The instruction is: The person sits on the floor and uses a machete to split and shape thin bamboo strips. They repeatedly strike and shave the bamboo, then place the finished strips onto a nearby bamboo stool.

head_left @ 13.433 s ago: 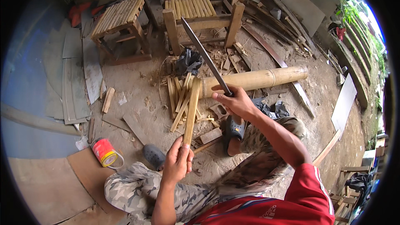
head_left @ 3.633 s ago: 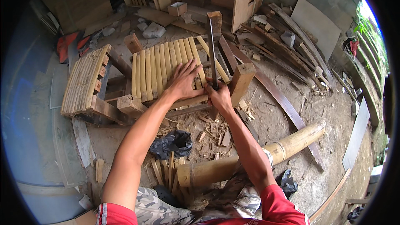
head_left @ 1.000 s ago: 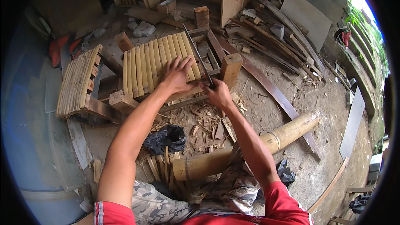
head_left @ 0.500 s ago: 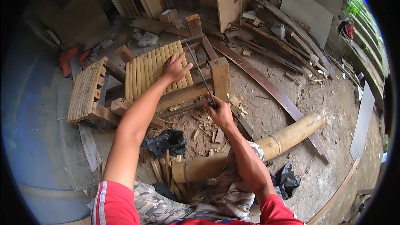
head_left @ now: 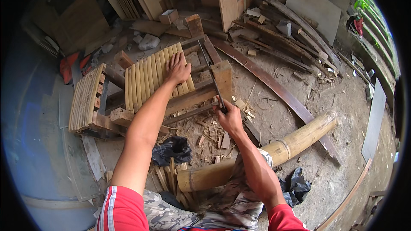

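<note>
My left hand [head_left: 178,69] lies flat on a panel of yellow bamboo slats [head_left: 143,77], fingers stretched toward its far right corner. The panel rests on a wooden frame [head_left: 192,96] with square posts. In my right hand [head_left: 229,117] is the black handle of a long, narrow dark blade [head_left: 212,73]. Seen almost edge-on, it could be a saw or a large knife; I cannot tell which. The blade points away and left, past the frame's near right post [head_left: 222,77], a little right of the panel. Whether it touches the wood is unclear.
A thick bamboo pole [head_left: 280,150] lies across in front of me, with black plastic bags [head_left: 172,150] nearby. Wood chips litter the ground. To the left stands a second slatted piece [head_left: 85,102]. A long dark plank [head_left: 274,87] and a lumber pile [head_left: 295,38] lie right.
The blade and my right hand have shifted slightly right and nearer to me. My left hand stays on the slats, its fingers a little left of before. The whole view has tilted slightly.
</note>
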The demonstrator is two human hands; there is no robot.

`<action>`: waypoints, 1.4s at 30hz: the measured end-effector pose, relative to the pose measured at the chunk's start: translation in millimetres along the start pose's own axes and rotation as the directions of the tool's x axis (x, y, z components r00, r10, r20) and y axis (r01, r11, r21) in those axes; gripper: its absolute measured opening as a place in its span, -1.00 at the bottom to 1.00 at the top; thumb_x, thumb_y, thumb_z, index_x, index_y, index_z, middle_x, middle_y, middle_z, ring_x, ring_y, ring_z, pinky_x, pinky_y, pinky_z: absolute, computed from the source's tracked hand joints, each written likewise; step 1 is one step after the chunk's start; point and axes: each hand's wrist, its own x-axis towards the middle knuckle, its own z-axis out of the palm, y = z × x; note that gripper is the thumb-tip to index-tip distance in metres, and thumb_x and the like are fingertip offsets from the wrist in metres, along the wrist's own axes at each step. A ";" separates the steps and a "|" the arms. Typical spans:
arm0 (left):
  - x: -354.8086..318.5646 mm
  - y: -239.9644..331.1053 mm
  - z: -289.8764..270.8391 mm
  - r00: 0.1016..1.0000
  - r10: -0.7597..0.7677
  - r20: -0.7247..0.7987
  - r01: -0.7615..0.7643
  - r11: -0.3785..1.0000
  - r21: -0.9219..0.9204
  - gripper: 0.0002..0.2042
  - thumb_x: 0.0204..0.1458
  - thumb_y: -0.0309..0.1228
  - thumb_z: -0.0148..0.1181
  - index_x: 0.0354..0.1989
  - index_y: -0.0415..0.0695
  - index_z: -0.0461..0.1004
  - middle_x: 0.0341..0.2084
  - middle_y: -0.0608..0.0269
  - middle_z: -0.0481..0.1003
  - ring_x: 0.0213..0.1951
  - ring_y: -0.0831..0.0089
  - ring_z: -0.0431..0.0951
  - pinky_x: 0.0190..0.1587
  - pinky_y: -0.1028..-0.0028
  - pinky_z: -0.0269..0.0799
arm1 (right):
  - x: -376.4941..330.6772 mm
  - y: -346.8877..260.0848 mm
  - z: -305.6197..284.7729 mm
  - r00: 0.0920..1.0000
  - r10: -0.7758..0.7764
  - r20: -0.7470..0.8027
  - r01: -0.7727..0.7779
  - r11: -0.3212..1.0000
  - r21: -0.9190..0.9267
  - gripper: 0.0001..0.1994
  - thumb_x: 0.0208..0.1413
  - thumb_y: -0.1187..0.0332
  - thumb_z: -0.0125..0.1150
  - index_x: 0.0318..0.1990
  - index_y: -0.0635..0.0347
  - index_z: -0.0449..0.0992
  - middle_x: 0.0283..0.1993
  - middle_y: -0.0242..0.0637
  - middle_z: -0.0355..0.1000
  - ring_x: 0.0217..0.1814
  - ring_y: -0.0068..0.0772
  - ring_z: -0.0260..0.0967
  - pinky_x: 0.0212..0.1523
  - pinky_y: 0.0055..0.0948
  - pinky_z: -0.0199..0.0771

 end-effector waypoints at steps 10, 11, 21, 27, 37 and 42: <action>3.2 -9.8 -0.2 0.999 0.030 0.012 -0.030 1.000 -0.001 -0.28 0.26 0.01 -0.30 0.51 -0.11 -0.19 0.51 0.11 -0.23 0.52 0.19 -0.30 0.50 0.14 -0.45 | 0.8 -9.7 1.9 0.996 0.077 0.052 -0.075 0.996 -0.052 -0.52 0.10 0.25 0.29 0.20 0.10 0.48 -0.21 0.06 0.58 -0.25 -0.04 0.59 -0.15 -0.22 0.49; 3.0 -12.1 -0.9 0.999 0.044 0.017 -0.045 0.999 0.005 -0.28 0.26 0.04 -0.31 0.51 -0.08 -0.19 0.52 0.12 -0.25 0.52 0.20 -0.31 0.50 0.15 -0.47 | 0.9 -8.8 2.9 0.996 0.076 0.052 -0.073 0.996 -0.054 -0.52 0.10 0.25 0.29 0.20 0.10 0.48 -0.23 0.07 0.58 -0.28 -0.05 0.59 -0.16 -0.22 0.49; -39.0 -2.0 -15.7 0.992 0.063 0.109 -0.070 0.996 0.057 -0.37 0.31 0.06 -0.43 0.52 0.14 -0.14 0.52 0.24 -0.22 0.52 0.21 -0.28 0.50 0.15 -0.43 | -1.3 2.6 7.2 0.998 0.053 0.041 -0.053 0.999 -0.004 -0.53 0.11 0.27 0.28 0.20 0.12 0.49 -0.41 -0.10 0.51 -0.41 -0.31 0.45 -0.27 -0.35 0.43; -53.7 9.0 -11.3 0.977 0.196 0.087 -0.198 0.980 0.014 -0.36 0.29 0.11 -0.21 0.47 0.08 0.07 0.51 0.17 -0.14 0.50 0.15 -0.17 0.48 0.08 -0.24 | -2.4 -0.5 7.1 0.995 0.087 0.040 -0.086 0.996 -0.038 -0.54 0.13 0.26 0.28 0.20 0.12 0.49 -0.31 -0.07 0.54 -0.27 -0.27 0.49 -0.18 -0.35 0.43; -76.9 -0.1 -15.1 0.926 0.370 0.074 -0.377 0.901 0.213 -0.01 -0.03 0.37 0.09 0.50 0.08 -0.04 0.49 0.07 -0.11 0.49 0.08 -0.14 0.48 0.06 -0.23 | -5.0 8.0 13.5 0.999 0.023 0.031 -0.021 0.997 -0.072 -0.53 0.14 0.30 0.26 0.23 0.09 0.48 -0.48 -0.35 0.44 -0.44 -0.60 0.29 -0.30 -0.49 0.36; -76.7 4.6 -15.0 0.935 0.344 0.079 -0.353 0.909 0.221 -0.02 -0.01 0.36 0.07 0.50 0.08 -0.08 0.49 0.07 -0.12 0.49 0.09 -0.14 0.48 0.08 -0.20 | -6.4 2.0 10.1 0.998 0.054 0.037 -0.051 0.996 -0.078 -0.55 0.12 0.26 0.26 0.19 0.12 0.50 -0.45 -0.22 0.47 -0.40 -0.44 0.38 -0.27 -0.40 0.40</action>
